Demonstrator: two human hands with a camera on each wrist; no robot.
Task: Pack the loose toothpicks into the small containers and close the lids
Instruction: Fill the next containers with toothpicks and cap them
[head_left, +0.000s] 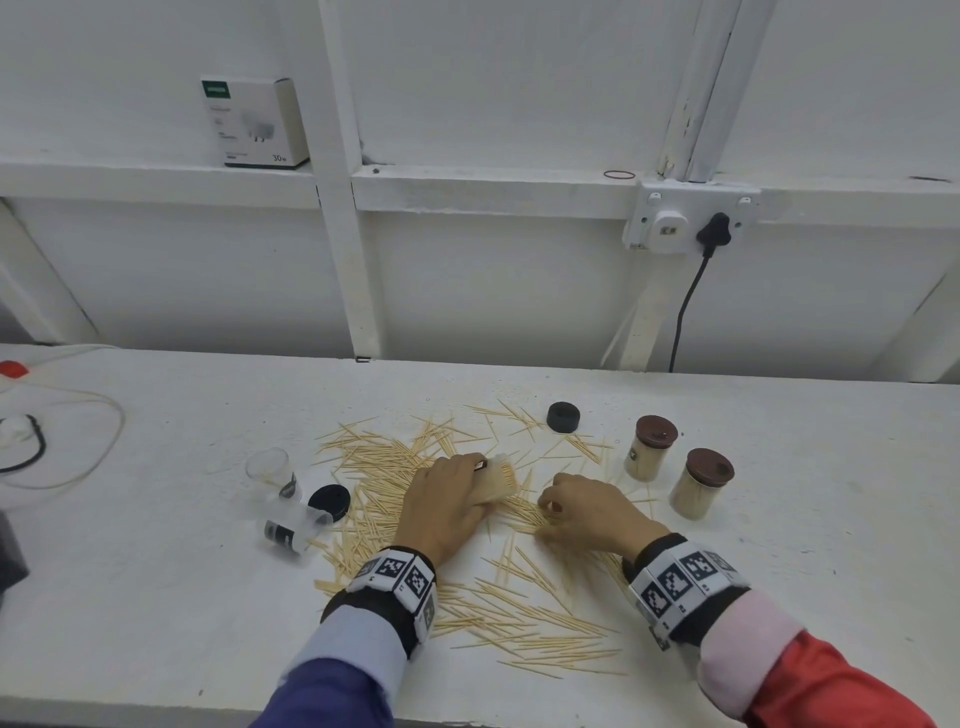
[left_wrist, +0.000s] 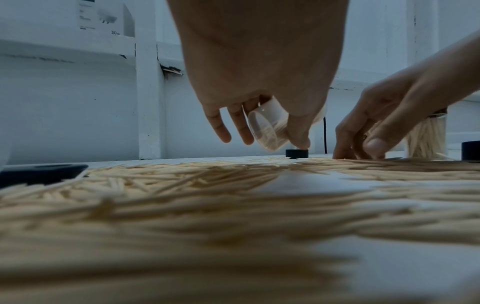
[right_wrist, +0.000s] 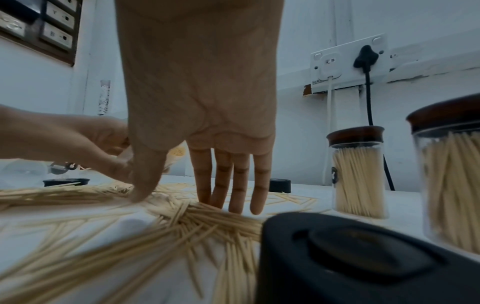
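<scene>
A: Where does your left hand (head_left: 445, 501) stand?

B: It is curled round a clear container (head_left: 496, 477), holding it tipped on its side above the middle of the bench (head_left: 831, 545). The container already carries a bundle of toothpicks, and its open mouth faces your right hand (head_left: 589, 512).

A: And the right hand?

B: Its fingertips (right_wrist: 235, 202) press down into the loose toothpicks (head_left: 524, 618), thumb drawn toward them as if gathering a pinch. Whether any picks are actually caught between them, I cannot tell.

A: What does the next move turn on?

B: Your right hand sits just beside the container's mouth, on its right, so it is the nearer one for feeding. The picks under your fingers lie at mixed angles, and I judge they must line up with the container's long axis before they slide in.

A: How much is left?

B: Two filled jars with brown lids (head_left: 653, 453) stand closed toward the right of the bench. Two empty clear containers (head_left: 283, 493) and a black lid (head_left: 329, 501) wait on the left; another black lid (head_left: 563, 416) sits toward the far edge. Many picks are spread down to the near edge.
</scene>
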